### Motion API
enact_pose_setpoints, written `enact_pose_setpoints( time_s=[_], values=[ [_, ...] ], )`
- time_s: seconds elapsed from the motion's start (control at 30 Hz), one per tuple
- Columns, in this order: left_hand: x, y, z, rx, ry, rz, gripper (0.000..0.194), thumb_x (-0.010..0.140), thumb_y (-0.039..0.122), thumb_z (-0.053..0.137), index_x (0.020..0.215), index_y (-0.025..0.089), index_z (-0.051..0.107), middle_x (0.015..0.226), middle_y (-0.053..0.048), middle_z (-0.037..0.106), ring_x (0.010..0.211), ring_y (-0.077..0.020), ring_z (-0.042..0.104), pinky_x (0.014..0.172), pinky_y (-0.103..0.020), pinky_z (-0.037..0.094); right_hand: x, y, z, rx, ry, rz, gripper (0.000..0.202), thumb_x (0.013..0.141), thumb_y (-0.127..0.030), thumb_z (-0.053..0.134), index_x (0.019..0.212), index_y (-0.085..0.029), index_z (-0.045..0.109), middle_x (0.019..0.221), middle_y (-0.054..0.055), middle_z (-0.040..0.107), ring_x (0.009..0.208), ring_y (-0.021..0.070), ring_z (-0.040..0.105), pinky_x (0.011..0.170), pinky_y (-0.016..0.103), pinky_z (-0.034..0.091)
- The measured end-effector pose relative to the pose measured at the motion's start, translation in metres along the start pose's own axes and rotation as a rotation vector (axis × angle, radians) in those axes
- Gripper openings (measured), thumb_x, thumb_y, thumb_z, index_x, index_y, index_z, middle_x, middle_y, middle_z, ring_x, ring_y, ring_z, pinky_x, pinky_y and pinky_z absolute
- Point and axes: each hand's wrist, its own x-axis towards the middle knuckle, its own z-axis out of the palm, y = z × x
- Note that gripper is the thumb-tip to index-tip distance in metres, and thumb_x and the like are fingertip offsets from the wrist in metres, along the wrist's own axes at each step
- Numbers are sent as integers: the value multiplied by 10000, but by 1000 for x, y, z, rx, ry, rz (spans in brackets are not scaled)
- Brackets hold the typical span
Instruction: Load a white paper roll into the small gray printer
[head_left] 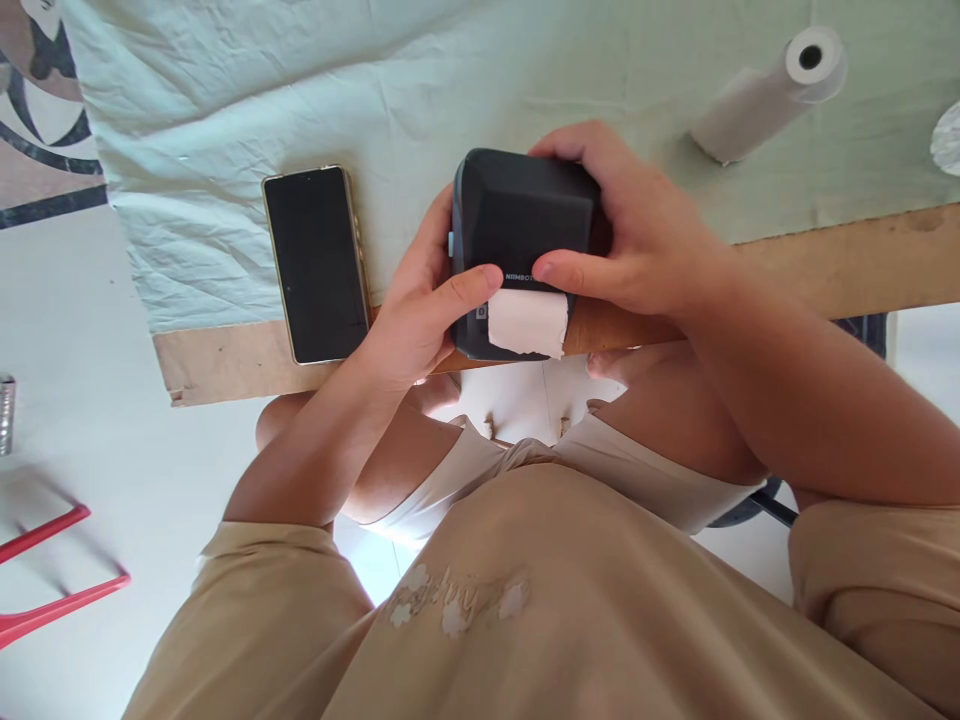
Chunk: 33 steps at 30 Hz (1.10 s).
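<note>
- the dark device marked niimbot (pixel 525 215) is in front of the person, at the near edge of the worktop (pixel 840 255); whether it rests there or is lifted a little, i cannot tell.
- the left hand (pixel 424 310) holds the device by its left side, thumb laid over the top face near the lettering, fingers mostly hidden beneath and behind.
- the right hand (pixel 637 225) holds the far right corner, fingers curled round the back, thumb pointing inward over the last letters.
- a white paper strip (pixel 527 322) with a ragged end lies over the device's near part, just below both thumbs.
- the step in hand looks like steadying or turning the device with both hands; neither seems to be pulling at the paper.
- the next move probably calls for one hand to keep a firm hold while the other shifts its grip, with care not to crease the strip.
- a phone (pixel 319 265) lies to the left, a white roll (pixel 772 100) to the far right, both well apart from the device.
</note>
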Motion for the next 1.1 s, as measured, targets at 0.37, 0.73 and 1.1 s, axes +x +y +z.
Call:
enact_pose_setpoints(
  time_s=[0.37, 0.73, 1.1],
  values=[
    [7, -8, 0, -60, 114, 43, 350, 1010, 591, 624, 1141, 282, 726, 1063, -48, 761, 1461, -333, 603, 1205, -462, 533, -11, -14, 1, -8, 192, -195, 361, 1004, -502, 575, 1287, -278, 582, 1361, 33, 684, 1188, 212, 713, 882, 339, 644],
    [8, -7, -1, -86, 149, 53, 283, 1021, 538, 643, 1075, 264, 694, 990, -47, 760, 1420, -307, 635, 1111, -371, 577, -11, -9, 0, -4, 85, -237, 659, 924, -633, 664, 1455, -272, 515, 1494, 90, 603, 1223, 257, 670, 906, 388, 663],
    [3, 4, 5, -213, 66, 25, 335, 1044, 483, 606, 1064, 186, 761, 1039, -52, 799, 1516, -285, 575, 1255, -404, 515, -19, -14, -13, -172, 195, -288, 789, 878, -781, 700, 1443, -240, 597, 1303, 106, 653, 1179, 289, 695, 856, 399, 668]
  ],
)
